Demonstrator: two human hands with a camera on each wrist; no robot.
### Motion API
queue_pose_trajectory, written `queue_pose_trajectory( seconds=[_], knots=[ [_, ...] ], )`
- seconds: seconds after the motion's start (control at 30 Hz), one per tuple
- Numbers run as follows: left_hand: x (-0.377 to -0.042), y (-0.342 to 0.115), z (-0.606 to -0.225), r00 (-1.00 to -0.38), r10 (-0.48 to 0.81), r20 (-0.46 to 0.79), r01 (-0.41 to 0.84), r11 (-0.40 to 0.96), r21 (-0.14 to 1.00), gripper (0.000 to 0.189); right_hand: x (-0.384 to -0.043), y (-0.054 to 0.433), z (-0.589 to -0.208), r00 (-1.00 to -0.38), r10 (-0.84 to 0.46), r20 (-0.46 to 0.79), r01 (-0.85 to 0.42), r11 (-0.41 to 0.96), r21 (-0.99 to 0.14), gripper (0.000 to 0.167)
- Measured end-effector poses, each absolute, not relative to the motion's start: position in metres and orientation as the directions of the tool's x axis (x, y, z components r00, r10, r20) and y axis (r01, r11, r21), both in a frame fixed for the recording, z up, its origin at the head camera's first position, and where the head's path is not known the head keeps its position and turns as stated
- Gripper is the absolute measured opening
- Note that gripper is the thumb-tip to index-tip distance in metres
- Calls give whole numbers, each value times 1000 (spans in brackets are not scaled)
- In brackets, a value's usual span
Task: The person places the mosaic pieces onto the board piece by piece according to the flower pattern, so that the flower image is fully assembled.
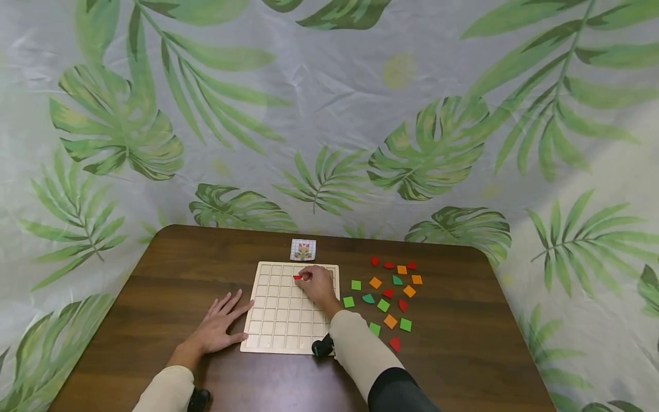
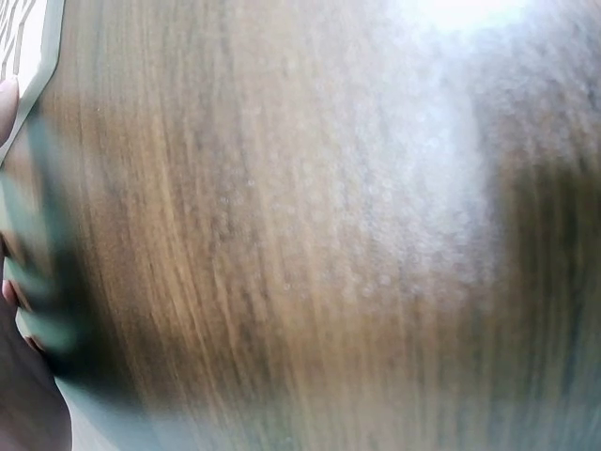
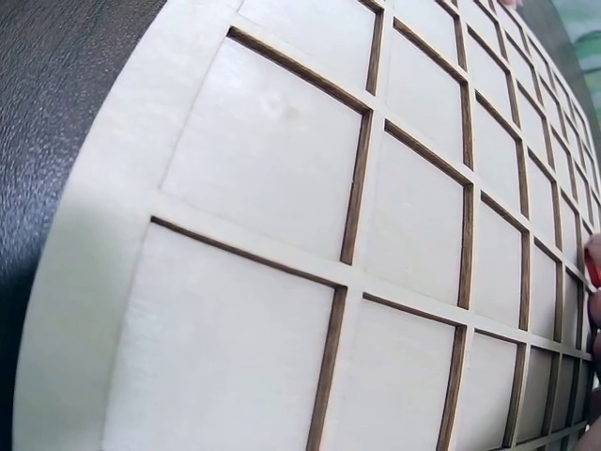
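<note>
A pale wooden grid board (image 1: 268, 320) lies on the table, its square cells framed by raised strips. My right hand (image 1: 317, 286) is over its upper part and pinches a small red piece (image 1: 297, 277) between thumb and fingers. In the right wrist view a sliver of that red piece (image 3: 593, 267) shows at the right edge, beside the fingertips. My left hand (image 1: 220, 327) rests on the table with fingers spread, its fingertips and thumb right at the board's left edge.
Loose red, orange, light green and dark green pieces (image 1: 383, 305) lie scattered right of the board. A small picture card (image 1: 302, 250) with a coloured pattern on a grid lies behind the board. A leaf-patterned cloth (image 1: 329, 114) hangs behind the brown table (image 1: 206, 257).
</note>
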State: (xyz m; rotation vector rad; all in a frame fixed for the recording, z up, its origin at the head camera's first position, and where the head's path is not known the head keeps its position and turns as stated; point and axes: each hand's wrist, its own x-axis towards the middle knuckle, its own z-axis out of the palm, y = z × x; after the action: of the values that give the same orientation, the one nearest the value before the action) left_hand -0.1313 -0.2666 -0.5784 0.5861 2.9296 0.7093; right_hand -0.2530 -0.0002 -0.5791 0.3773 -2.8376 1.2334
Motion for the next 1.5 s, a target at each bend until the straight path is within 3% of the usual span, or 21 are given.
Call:
queue_pose_trajectory(
  seconds=[0.43,1.07,1.5],
  knots=[
    [-132,-266,-579,-915,396,70,383,804,455,71,-254,20,-574,-967,-208,146,-232,489,-841,11],
    [-131,-265,-578,-926,378,13,339,814,472,73,-245,145,-572,-972,-135,192,-235,576,-783,14],
    [-132,-265,-576,-928,372,-3,328,820,469,74,-236,211,-569,-988,-128,84,-147,638,-756,22]
  ],
)
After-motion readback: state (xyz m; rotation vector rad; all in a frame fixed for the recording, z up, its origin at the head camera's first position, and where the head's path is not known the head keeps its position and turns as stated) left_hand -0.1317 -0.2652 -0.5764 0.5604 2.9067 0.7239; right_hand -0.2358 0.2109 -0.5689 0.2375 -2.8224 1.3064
